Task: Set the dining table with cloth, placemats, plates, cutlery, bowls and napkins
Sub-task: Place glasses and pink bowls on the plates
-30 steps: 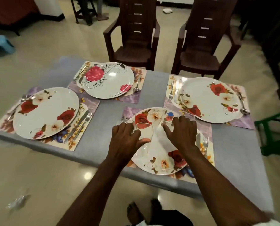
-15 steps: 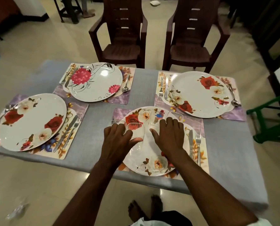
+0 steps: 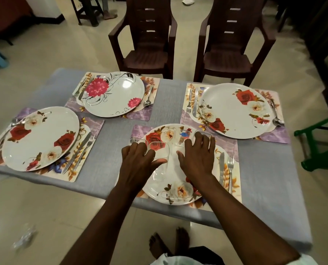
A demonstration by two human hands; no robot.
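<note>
Both hands are on clear glass bowls that sit on the near plate (image 3: pixel 175 190). The left hand (image 3: pixel 138 163) curls over one clear bowl (image 3: pixel 159 159), thumb on one side and fingers on the other, so it grips it. The right hand (image 3: pixel 198 159) lies over more clear glass (image 3: pixel 180 134) with its fingers bent down, but I cannot tell if it really holds a bowl or just rests on top. How many bowls are there is hard to see, because glass hides in glass. I think this is the bowl step. The grey cloth (image 3: pixel 117 148) is on the table, and each of the four placemats already has a plate and cutlery, like the fork (image 3: pixel 230 167) just beside the near plate. The far left plate (image 3: pixel 114 94), the far right plate (image 3: pixel 235 109) and the near left plate (image 3: pixel 39 138) have no bowl yet. Next, one bowl needs to be lifted up gently, apart from the others, and carried to a bare plate. Glass is slippery, so a firm hold matters.
</note>
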